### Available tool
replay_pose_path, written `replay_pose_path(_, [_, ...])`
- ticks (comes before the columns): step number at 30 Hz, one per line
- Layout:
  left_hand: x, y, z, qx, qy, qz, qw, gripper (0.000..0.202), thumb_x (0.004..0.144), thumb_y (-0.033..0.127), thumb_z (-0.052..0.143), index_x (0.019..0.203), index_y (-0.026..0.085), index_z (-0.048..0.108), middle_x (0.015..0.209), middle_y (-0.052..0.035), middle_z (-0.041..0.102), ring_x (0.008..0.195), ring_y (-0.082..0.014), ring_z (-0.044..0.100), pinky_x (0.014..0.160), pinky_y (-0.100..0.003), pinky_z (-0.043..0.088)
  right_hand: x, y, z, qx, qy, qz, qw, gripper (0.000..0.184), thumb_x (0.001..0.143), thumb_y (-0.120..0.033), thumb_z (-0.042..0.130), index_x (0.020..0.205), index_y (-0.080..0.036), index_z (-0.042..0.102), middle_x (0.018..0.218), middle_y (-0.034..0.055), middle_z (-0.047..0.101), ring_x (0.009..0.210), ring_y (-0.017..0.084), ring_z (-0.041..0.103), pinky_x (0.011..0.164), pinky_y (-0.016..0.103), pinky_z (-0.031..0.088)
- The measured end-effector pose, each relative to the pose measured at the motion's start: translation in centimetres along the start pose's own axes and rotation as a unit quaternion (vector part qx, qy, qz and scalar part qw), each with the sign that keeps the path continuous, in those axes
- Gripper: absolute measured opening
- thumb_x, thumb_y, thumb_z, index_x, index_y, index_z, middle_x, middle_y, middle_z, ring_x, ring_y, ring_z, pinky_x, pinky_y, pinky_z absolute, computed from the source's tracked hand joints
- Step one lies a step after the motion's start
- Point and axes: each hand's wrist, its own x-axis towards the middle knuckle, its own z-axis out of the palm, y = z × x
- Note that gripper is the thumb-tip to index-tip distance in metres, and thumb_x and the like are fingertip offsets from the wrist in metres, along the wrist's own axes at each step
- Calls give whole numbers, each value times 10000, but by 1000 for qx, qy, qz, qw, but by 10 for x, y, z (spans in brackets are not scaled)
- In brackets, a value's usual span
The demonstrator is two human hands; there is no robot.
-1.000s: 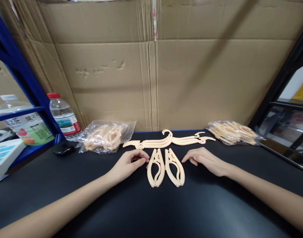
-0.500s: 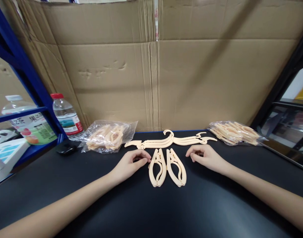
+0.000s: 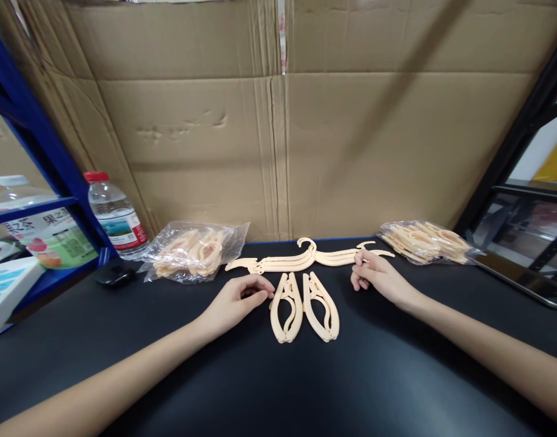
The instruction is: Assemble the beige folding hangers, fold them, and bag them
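Two folded cream plastic hangers, a left one (image 3: pixel 286 309) and a right one (image 3: pixel 321 308), lie side by side on the black table. Behind them is an unfolded cream hanger (image 3: pixel 287 263), its hook pointing away. My left hand (image 3: pixel 242 301) rests on the table, fingers loosely bent and thumb apart, its fingertips close beside the left folded hanger; whether they touch it I cannot tell. Raised at the right end of the unfolded hanger, my right hand (image 3: pixel 382 280) has its fingers curled in and the thumb against them. It partly covers that end, and nothing shows in its grasp.
Clear bags of folded hangers lie at the left (image 3: pixel 187 252) and right (image 3: pixel 426 241). A red-capped water bottle (image 3: pixel 117 215) and a black mouse (image 3: pixel 114 274) are at the left. A dark tablet-like slab (image 3: pixel 519 278) lies at the right. Cardboard (image 3: pixel 192 139) stands behind.
My right hand has lifted and moved slightly right, toward the unfolded hanger's end, with its fingers curling in. My left hand keeps its place by the left folded hanger. The view has shifted a little.
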Motion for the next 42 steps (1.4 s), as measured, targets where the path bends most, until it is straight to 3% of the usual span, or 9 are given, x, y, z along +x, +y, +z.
replay_pose_path(4, [1, 1, 0, 0, 0, -2, 1000, 177, 818, 290, 541, 861, 150, 640, 861, -47, 683, 854, -195, 643, 835, -350, 496, 3, -4, -12, -7, 44, -6, 999, 200, 743, -291, 509, 800, -227, 328, 530, -28, 618, 471, 116, 459, 520, 264, 349])
replay_pose_path(10, [1, 1, 1, -7, 0, -7, 1000, 181, 810, 296, 541, 864, 154, 638, 854, -44, 688, 853, -196, 645, 830, -341, 494, 14, -1, -55, -11, 112, 10, 994, 226, 656, -289, 483, 773, -244, 295, 487, -24, 619, 444, 138, 470, 480, 269, 345])
replay_pose_path(17, [3, 2, 1, -8, 2, -10, 1000, 190, 801, 297, 543, 865, 147, 642, 860, -51, 691, 851, -199, 650, 820, -336, 495, 22, 13, -86, -81, 137, 28, 987, 239, 606, -274, 424, 767, -251, 249, 414, -50, 567, 389, 141, 414, 444, 260, 310])
replay_pose_path(28, [2, 3, 2, -4, 2, -12, 1000, 194, 800, 303, 544, 868, 150, 642, 863, -53, 694, 854, -203, 654, 817, -340, 495, 20, 32, -73, -162, 121, -7, 979, 160, 664, -236, 362, 755, -251, 231, 427, -60, 514, 435, 151, 422, 490, 282, 316])
replay_pose_path(34, [2, 3, 2, -5, 3, -16, 1000, 191, 795, 306, 547, 859, 152, 641, 852, -48, 692, 851, -200, 653, 813, -332, 496, 15, 23, -65, -243, 116, -47, 962, 72, 747, -216, 359, 757, -245, 294, 536, -45, 500, 560, 170, 468, 611, 312, 371])
replay_pose_path(42, [3, 2, 1, -12, 2, -20, 1000, 178, 792, 300, 555, 854, 158, 643, 860, -44, 692, 855, -196, 653, 825, -337, 498, 14, 29, -54, -319, 118, -71, 937, 108, 826, -243, 365, 736, -247, 305, 636, -3, 476, 612, 199, 466, 605, 333, 379])
